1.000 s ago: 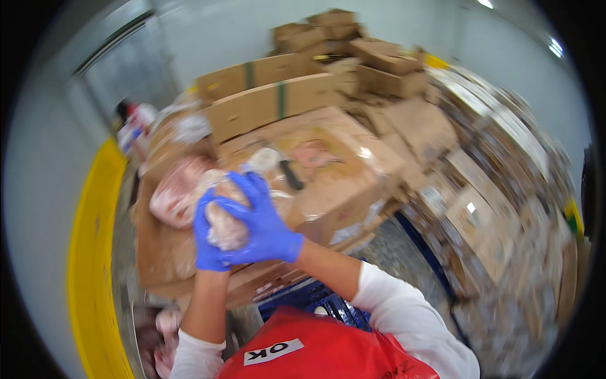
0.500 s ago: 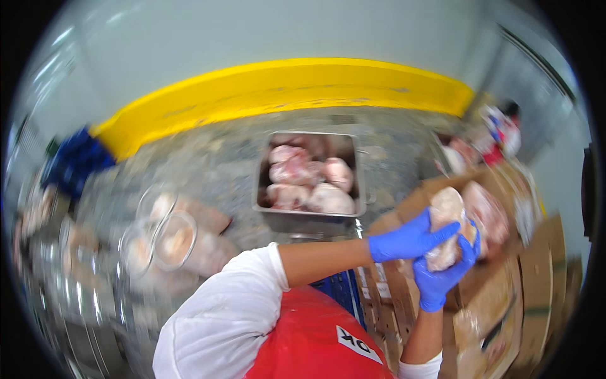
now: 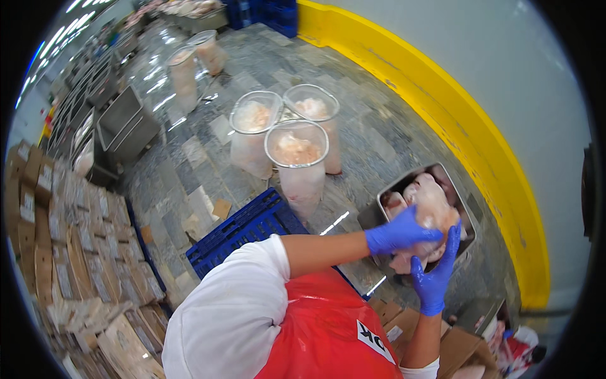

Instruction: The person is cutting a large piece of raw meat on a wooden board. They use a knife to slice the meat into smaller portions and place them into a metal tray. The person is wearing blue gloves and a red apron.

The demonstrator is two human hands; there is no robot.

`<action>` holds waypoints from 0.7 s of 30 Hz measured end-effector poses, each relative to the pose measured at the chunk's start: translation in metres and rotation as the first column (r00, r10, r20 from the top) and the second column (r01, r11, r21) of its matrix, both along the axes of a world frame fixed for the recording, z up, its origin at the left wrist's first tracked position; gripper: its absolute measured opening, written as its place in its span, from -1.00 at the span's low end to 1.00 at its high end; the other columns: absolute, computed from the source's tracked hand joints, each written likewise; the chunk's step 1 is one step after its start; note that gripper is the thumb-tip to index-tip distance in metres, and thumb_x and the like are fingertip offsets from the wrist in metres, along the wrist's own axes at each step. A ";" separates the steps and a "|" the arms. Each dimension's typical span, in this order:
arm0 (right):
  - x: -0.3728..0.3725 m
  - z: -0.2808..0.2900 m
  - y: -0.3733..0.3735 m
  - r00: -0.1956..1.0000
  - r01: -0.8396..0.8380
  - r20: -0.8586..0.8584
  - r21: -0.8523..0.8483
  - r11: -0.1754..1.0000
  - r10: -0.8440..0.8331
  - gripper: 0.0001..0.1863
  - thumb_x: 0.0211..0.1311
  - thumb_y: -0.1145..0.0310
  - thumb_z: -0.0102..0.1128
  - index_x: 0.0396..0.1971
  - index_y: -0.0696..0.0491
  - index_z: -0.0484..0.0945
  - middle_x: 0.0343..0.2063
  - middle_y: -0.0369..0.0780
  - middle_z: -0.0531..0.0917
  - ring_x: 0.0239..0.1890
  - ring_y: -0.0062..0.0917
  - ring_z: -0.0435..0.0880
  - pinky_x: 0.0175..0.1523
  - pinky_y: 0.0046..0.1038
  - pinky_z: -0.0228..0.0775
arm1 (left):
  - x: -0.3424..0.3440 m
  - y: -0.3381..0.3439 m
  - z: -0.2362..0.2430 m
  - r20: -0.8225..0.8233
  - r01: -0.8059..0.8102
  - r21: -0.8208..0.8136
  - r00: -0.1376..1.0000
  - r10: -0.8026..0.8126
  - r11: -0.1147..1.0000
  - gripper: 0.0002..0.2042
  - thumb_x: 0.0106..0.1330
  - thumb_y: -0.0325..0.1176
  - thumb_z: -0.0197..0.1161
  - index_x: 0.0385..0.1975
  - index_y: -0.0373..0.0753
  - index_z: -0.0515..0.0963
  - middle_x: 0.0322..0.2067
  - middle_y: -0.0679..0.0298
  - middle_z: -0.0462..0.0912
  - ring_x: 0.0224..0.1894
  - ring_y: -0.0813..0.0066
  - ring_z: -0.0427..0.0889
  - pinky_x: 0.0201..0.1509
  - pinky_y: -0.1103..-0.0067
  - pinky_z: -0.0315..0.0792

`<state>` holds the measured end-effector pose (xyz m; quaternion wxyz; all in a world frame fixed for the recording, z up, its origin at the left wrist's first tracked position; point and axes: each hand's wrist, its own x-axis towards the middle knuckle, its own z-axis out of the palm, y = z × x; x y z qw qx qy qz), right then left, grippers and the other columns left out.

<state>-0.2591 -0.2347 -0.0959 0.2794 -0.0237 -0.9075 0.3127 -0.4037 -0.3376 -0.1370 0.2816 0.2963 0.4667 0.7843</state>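
I have both blue-gloved hands over a metal tub [image 3: 372,216], cupping a pale pink lump of meat [image 3: 431,199] at the tub's near side. The fingers of the left hand [image 3: 401,232] overlap the lump from the left; those of the right hand [image 3: 435,276] extend upward along its right edge. I cannot tell whether either set is gripping or has let go, since the contact surfaces are hidden. Other pieces in the tub are partly covered by lump and gloves, so I get no count; the tub's base is also obscured. The right forearm is cut short by the red apron [image 3: 322,322]. At lower right, a person [image 3: 521,350] near a cardboard box [image 3: 464,354] is too small and distorted to read. Far left, the metal bins blur toward the fisheye rim. Floor [image 3: 372,142]: grey tile, glossy in patches. On it, three clear round-rimmed containers [image 3: 303,183] of pale matter stand together, near a blue pallet [image 3: 246,230]. Stacked cartons [image 3: 95,252] fill the lower left; a yellow kerb [image 3: 467,101] curves below a pale wall [image 3: 524,82].
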 end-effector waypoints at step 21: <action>0.223 -0.202 0.066 0.589 0.724 0.659 -0.171 0.669 -0.469 -0.48 0.30 0.37 0.31 0.24 0.16 0.51 0.01 -0.04 0.69 -0.23 -0.43 0.67 -0.05 -0.37 0.53 | -0.446 -0.466 -0.137 -0.756 -0.783 -0.605 0.511 0.410 -0.140 -0.52 0.35 0.05 0.28 -0.15 -0.36 0.69 -0.28 0.00 0.74 -0.24 0.12 0.72 -0.17 0.27 0.53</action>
